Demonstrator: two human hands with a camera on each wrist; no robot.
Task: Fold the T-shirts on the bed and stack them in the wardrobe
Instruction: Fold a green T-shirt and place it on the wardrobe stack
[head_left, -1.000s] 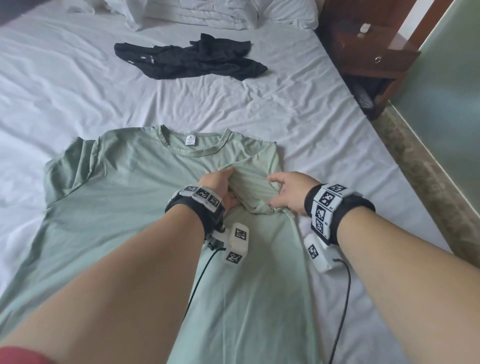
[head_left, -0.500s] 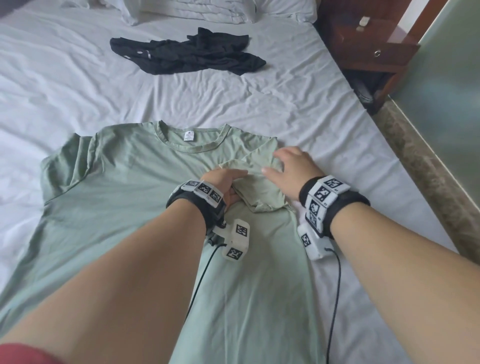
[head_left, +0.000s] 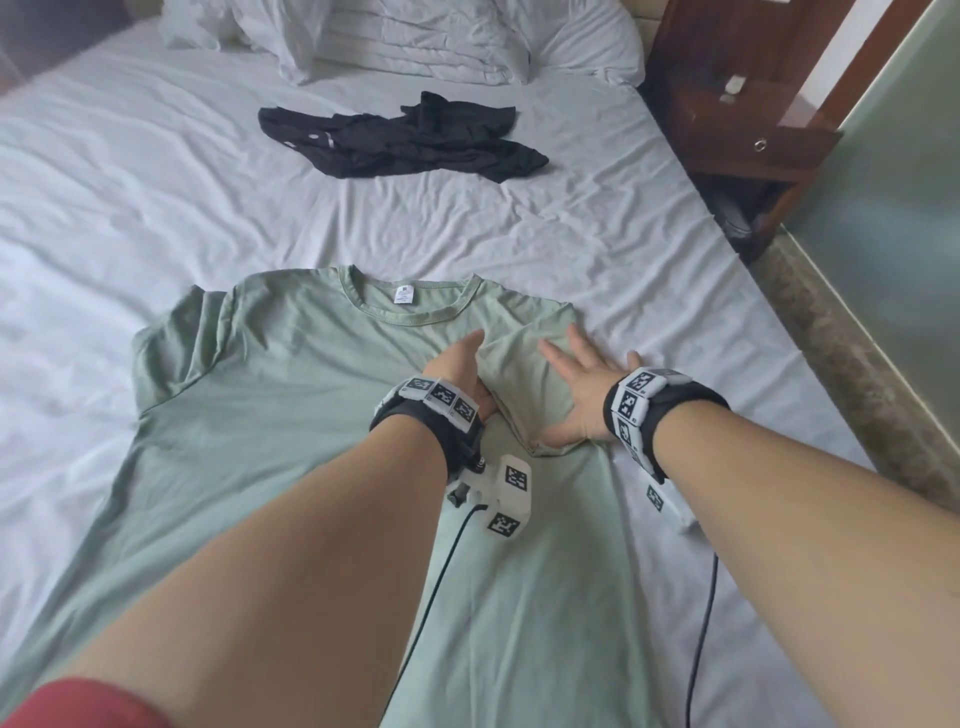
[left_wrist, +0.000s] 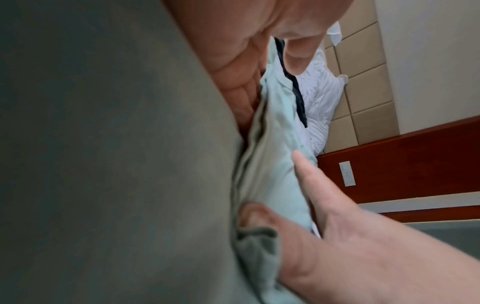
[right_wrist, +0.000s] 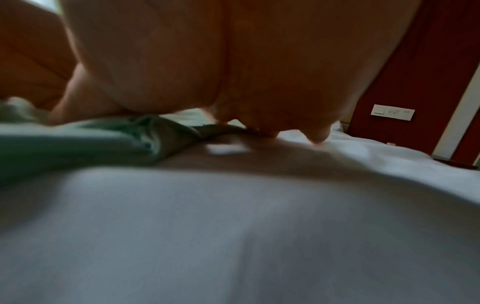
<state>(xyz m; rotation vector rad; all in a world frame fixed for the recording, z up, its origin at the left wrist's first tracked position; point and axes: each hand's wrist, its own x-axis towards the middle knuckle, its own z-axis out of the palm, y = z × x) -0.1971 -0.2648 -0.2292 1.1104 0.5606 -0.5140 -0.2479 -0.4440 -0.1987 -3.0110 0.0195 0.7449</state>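
Observation:
A sage-green T-shirt (head_left: 291, 415) lies flat on the white bed (head_left: 156, 182), collar away from me. Its right sleeve (head_left: 519, 374) is folded inward over the chest. My left hand (head_left: 460, 371) stands on edge at the sleeve's left fold. In the left wrist view its fingers (left_wrist: 241, 82) run straight along and under the folded sleeve (left_wrist: 278, 164). My right hand (head_left: 576, 382) presses flat on the sleeve with fingers spread, its little finger on the sheet. A crumpled black T-shirt (head_left: 400, 137) lies farther up the bed.
White pillows (head_left: 415, 36) are piled at the head of the bed. A dark wooden nightstand (head_left: 748, 114) stands at the bed's right corner. The bed's right edge (head_left: 810, 374) runs beside a stone ledge and a green floor.
Both hands let go of the bunched sleeve. My right hand opened and slid away from me to lie flat on it, and the sleeve now lies smoother. The head view shifted up the bed.

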